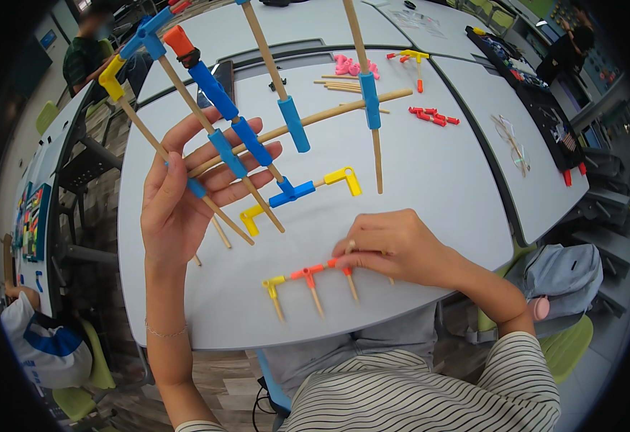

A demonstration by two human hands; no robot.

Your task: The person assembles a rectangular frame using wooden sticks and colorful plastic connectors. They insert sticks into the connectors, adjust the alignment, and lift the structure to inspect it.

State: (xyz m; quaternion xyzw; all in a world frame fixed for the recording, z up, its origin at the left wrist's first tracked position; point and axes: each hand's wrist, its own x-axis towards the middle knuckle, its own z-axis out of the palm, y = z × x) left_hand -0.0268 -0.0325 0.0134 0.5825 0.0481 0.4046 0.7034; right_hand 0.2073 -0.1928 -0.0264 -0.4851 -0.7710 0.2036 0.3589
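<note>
My left hand [182, 194] is closed around a raised frame of wooden dowels joined by blue connectors [228, 153]. One long dowel [315, 117] runs crosswise through it, and several others cross that dowel. Yellow and orange elbow pieces cap some of the ends at the upper left. Lower on the frame, a blue tee connector [292, 194] bears a yellow elbow [343, 180]. Near the front edge my right hand [390, 248] pinches the right end of a smaller row of orange tee connectors [307, 273] and short sticks, with a yellow elbow [274, 282] at its left end.
Behind the frame, the white table [444, 187] bears pink pieces [354, 67], loose sticks [340, 86], red connectors [433, 116] and a dark phone-like slab [221, 83]. A grey backpack [563, 270] sits on a green chair to the right. Another person [92, 54] sits at the far left.
</note>
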